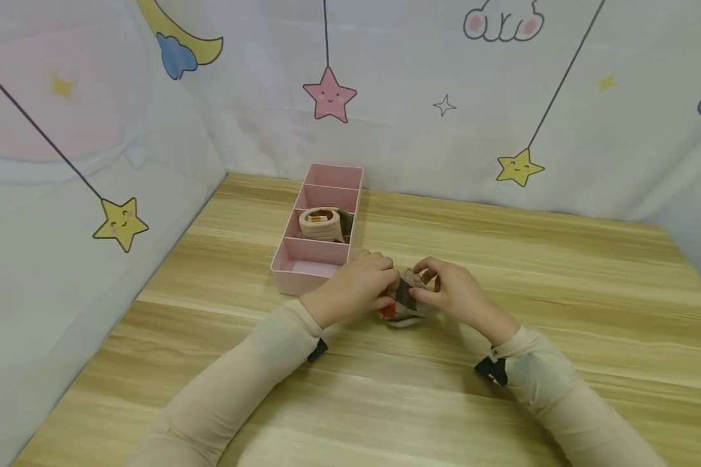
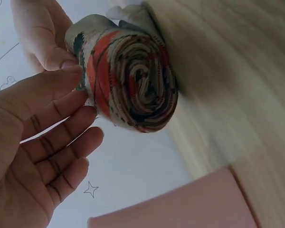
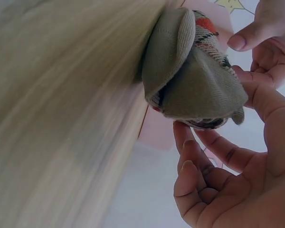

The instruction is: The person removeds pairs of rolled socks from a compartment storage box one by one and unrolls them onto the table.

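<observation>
A rolled pair of socks (image 1: 407,299), beige with orange-red and dark green patterning, sits on the table between both hands. The left wrist view shows the spiral end of the roll (image 2: 141,85); the right wrist view shows the plain beige cuff (image 3: 199,88) folded loosely at the other end. My left hand (image 1: 355,285) pinches the patterned side with thumb and index finger, its other fingers spread loosely. At the cuff end, my right hand (image 1: 460,297) holds the roll between its thumb and curled fingers.
Left of and behind the hands stands a pink divided box (image 1: 304,282). One of its middle compartments holds a beige rolled sock (image 1: 321,226) with something dark green beside it. A printed cloth (image 1: 409,149) hangs along the table's back and left.
</observation>
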Tool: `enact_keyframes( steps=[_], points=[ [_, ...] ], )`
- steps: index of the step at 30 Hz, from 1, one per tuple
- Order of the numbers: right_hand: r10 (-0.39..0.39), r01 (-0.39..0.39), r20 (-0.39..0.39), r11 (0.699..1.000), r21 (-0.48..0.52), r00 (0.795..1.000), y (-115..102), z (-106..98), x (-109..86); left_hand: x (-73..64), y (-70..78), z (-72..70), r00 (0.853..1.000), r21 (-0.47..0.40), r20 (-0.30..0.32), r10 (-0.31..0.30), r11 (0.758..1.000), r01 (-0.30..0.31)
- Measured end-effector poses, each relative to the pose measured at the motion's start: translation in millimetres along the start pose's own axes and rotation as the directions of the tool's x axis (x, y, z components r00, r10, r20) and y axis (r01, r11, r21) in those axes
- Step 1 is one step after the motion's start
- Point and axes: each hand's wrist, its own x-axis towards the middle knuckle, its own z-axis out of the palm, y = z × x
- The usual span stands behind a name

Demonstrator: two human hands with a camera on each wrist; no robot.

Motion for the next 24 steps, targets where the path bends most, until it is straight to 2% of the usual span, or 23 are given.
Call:
enact_keyframes(
  steps=[10,15,19,22,24],
  points=[
    [0.003,-0.003,0.065,1.000,0.001,0.998,13.4,-3.2,3.4,5.2,3.6,7.8,0.997,0.046,0.069,-0.014,0.999,0.011],
    [0.029,-0.030,0.077,0.999,0.016,0.997,18.2,-3.6,6.3,8.5,3.9,12.0,0.998,0.062,0.062,-0.015,0.998,0.012],
    [-0.001,0.001,0.005,1.000,-0.013,1.000,18.2,-2.5,7.1,11.1,3.2,14.0,0.998,0.072,0.059,-0.019,0.997,0.015],
    [-0.094,0.085,-0.088,0.992,-0.095,0.992,16.3,-1.1,6.6,13.1,1.8,14.5,0.998,0.088,0.056,-0.013,0.996,0.008],
    [-0.187,0.163,-0.139,0.972,-0.170,0.972,15.1,0.0,6.2,14.3,0.7,14.1,0.999,0.095,0.050,-0.006,0.996,0.001]
  ],
)
